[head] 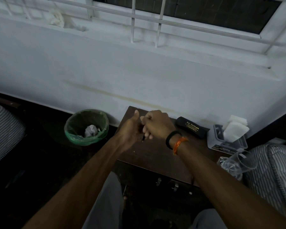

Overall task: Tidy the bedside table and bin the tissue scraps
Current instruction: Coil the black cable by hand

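The dark wooden bedside table (157, 156) stands against the wall, one of it, with one green-lined bin (87, 128) on the floor just to its left, well placed for a short drop. One crumpled tissue wad (91, 130) already lies in the bin. On the table's right side are one grey holder (228, 141) stuffed with white tissues (236, 128), one black spectacle case (192, 127) marked "Sai Opticals", and one clear tumbler (241, 161) at the corner.

Both hands meet over the table's far left edge. The right hand (155, 124) is curled round a thin dark pen (143, 138), tip pointing down; the left hand (130, 129) is cupped beside it, thumb up, and I cannot tell whether it grips anything. I'd judge the pen is being capped: better to hold it steady and press straight, then lay it beside the case. No loose scraps show on the table.
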Tool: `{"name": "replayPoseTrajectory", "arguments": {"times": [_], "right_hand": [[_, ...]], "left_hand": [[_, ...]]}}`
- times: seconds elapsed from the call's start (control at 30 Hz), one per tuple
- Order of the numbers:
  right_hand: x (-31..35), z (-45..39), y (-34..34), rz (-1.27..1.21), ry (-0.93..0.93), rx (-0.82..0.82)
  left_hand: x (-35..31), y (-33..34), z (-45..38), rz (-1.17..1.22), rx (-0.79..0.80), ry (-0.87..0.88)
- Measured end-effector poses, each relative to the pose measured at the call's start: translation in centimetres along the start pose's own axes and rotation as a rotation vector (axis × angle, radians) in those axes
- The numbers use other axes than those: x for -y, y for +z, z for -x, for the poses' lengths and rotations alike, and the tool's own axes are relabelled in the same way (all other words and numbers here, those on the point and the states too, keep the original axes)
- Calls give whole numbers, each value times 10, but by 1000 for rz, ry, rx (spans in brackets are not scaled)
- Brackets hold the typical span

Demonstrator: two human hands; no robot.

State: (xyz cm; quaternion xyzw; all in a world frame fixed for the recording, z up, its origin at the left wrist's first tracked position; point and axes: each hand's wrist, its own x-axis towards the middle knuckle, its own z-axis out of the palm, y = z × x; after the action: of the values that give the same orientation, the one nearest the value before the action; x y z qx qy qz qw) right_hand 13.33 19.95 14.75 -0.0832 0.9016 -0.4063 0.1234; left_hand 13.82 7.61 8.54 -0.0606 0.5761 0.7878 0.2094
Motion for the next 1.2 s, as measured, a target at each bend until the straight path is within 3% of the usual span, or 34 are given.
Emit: {"name": "replayPoseTrajectory", "arguments": {"times": [0.13,0.23,0.47,0.57,0.67,0.83,1.0,1.1,1.2], "right_hand": [[-17,22,22,89,-126,108],[-43,28,27,83,-92,195],[-78,18,21,157,-13,179],[-85,8,6,178,24,121],[-86,-3,-14,166,78,64],[-67,-17,-26,-25,154,-24],[-37,-20,-20,-177,212,-43],[-19,-13,-14,-235,200,7],[-6,4,0,-134,112,87]], "left_hand": [[-3,-9,-5,206,-51,53],[-9,-11,-3,356,-65,103],[-4,-4,6,438,-53,63],[-3,-7,8,336,-107,22],[-3,-11,11,246,-63,-24],[3,-8,11,17,-45,-117],[10,-2,6,-224,-115,-100],[12,2,5,-182,-124,-75],[8,0,2,-34,-19,-49]]}}
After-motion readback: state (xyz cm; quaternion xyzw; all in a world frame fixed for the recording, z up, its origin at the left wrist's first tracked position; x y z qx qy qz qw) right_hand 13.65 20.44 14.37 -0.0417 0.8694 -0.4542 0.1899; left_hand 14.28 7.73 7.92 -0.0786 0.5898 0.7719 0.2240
